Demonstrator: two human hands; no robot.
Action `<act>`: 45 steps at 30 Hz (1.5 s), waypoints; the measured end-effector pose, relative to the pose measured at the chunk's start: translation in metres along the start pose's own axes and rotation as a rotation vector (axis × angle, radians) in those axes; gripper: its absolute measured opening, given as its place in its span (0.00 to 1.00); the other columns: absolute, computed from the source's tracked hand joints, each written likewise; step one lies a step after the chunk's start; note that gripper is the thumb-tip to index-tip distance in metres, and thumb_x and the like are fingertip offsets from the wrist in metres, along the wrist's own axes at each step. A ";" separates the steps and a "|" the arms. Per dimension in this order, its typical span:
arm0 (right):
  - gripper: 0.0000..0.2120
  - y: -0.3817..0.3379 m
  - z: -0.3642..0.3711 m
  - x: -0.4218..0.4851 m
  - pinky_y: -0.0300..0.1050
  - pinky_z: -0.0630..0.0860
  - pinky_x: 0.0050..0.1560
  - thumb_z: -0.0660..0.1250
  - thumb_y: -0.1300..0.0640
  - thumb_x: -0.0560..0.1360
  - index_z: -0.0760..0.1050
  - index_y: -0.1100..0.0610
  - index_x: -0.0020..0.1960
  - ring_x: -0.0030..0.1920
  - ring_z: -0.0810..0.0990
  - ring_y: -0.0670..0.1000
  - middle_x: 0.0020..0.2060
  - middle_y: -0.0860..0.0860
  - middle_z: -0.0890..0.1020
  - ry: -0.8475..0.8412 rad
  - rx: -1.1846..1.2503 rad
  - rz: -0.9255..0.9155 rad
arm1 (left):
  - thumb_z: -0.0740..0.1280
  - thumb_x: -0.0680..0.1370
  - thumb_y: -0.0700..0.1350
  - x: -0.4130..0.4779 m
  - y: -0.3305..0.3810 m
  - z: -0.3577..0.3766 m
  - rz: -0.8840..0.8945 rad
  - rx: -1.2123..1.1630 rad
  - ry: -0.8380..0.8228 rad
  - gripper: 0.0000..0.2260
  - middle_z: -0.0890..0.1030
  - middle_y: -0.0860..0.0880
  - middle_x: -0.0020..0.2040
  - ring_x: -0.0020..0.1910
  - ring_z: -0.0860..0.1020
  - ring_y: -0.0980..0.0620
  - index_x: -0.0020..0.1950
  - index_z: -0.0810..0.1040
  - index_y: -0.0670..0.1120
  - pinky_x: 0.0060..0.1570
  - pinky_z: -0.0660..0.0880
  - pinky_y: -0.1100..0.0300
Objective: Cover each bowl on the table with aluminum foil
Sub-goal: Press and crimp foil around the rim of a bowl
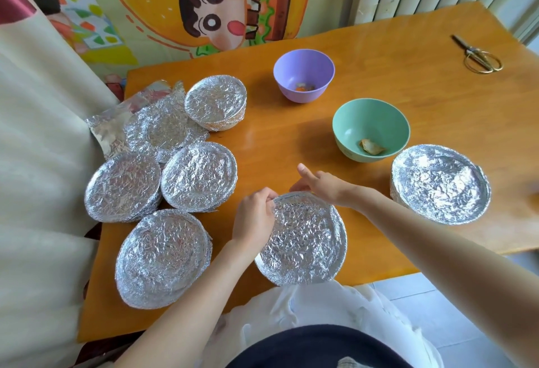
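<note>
On the counter (pixel 408 46), at its near edge, sits the foil-covered bowl (pixel 303 245); its foil (pixel 291 265) looks light, thin and easily torn, best taken at the crimped rim. The left hand (pixel 253 216) pinches that rim at the far left; the right hand (pixel 323 185) lies on the far rim, whether gripping I cannot tell; the bowl's inside is hidden.

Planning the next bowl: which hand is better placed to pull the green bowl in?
Right, probably. The right hand holds the far rim of the foil-covered bowl, and the green bowl sits just beyond it to the right. The left hand would have to cross over.
</note>
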State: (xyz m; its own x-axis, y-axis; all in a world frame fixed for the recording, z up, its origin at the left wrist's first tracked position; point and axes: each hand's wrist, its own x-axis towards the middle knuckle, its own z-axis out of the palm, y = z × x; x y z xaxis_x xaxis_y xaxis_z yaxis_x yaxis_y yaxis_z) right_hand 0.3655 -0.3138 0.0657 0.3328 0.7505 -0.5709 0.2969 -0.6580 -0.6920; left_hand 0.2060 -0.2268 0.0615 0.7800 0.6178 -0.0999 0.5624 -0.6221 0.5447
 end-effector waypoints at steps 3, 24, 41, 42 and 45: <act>0.27 0.005 0.005 -0.003 0.47 0.71 0.64 0.47 0.44 0.82 0.81 0.58 0.56 0.55 0.80 0.52 0.54 0.55 0.82 0.129 0.059 -0.066 | 0.61 0.79 0.35 0.000 -0.011 -0.004 -0.052 0.065 -0.052 0.10 0.81 0.47 0.50 0.47 0.78 0.52 0.58 0.76 0.42 0.45 0.76 0.61; 0.13 0.019 0.028 -0.013 0.48 0.74 0.48 0.56 0.61 0.80 0.75 0.57 0.61 0.51 0.80 0.58 0.52 0.55 0.82 0.442 -0.416 -0.206 | 0.63 0.79 0.40 0.035 -0.002 0.011 0.063 -0.004 -0.143 0.08 0.83 0.48 0.46 0.38 0.76 0.53 0.53 0.81 0.46 0.36 0.71 0.60; 0.16 0.002 0.025 -0.016 0.44 0.62 0.35 0.58 0.64 0.78 0.64 0.52 0.33 0.37 0.70 0.58 0.30 0.50 0.73 0.198 -0.709 -0.167 | 0.63 0.79 0.36 0.027 0.002 0.014 0.041 0.113 -0.111 0.10 0.83 0.48 0.47 0.42 0.79 0.49 0.53 0.81 0.47 0.34 0.71 0.58; 0.19 0.002 0.022 -0.014 0.45 0.61 0.33 0.57 0.65 0.78 0.59 0.50 0.31 0.36 0.67 0.57 0.28 0.50 0.68 0.167 -0.682 -0.180 | 0.63 0.79 0.36 0.027 0.002 0.014 0.037 0.101 -0.105 0.10 0.83 0.47 0.48 0.44 0.80 0.48 0.54 0.81 0.46 0.37 0.74 0.56; 0.20 0.000 0.020 -0.010 0.47 0.61 0.34 0.57 0.65 0.76 0.57 0.52 0.29 0.34 0.63 0.57 0.28 0.55 0.66 0.160 -0.579 -0.217 | 0.63 0.79 0.38 0.025 0.003 0.015 0.037 0.097 -0.087 0.10 0.83 0.47 0.52 0.48 0.80 0.48 0.58 0.80 0.46 0.44 0.78 0.52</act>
State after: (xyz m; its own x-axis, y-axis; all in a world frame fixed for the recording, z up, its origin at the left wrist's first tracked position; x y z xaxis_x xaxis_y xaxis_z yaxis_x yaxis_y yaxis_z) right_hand 0.3446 -0.3199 0.0625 0.3274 0.8815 -0.3403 0.7934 -0.4521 -0.4075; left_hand 0.2311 -0.2209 0.0481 0.8192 0.5520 -0.1555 0.5534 -0.6897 0.4669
